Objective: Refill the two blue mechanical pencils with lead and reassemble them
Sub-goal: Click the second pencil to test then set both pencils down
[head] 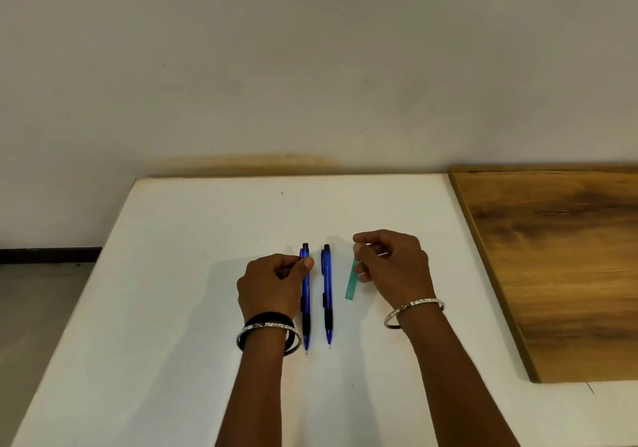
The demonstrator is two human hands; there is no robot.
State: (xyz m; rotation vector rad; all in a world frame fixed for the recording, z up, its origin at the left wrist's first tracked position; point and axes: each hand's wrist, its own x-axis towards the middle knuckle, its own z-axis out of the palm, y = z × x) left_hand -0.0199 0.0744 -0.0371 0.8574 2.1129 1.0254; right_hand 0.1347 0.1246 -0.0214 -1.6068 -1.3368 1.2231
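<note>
Two blue pencils, left pencil [306, 294] and right pencil [327, 294], lay parallel near the middle of the white tabletop [172, 308], tips toward the near edge. The left hand [274, 286] was curled on the left pencil's upper barrel, thumb against it, pencil on the surface. The right hand [393, 267] pinched the top of a green lead case [353, 282], right of the pencils; a wooden board [552, 256] covered the tabletop's right side.

gap btwn pencils [327, 294] narrow | table [207, 239] far half free
</note>
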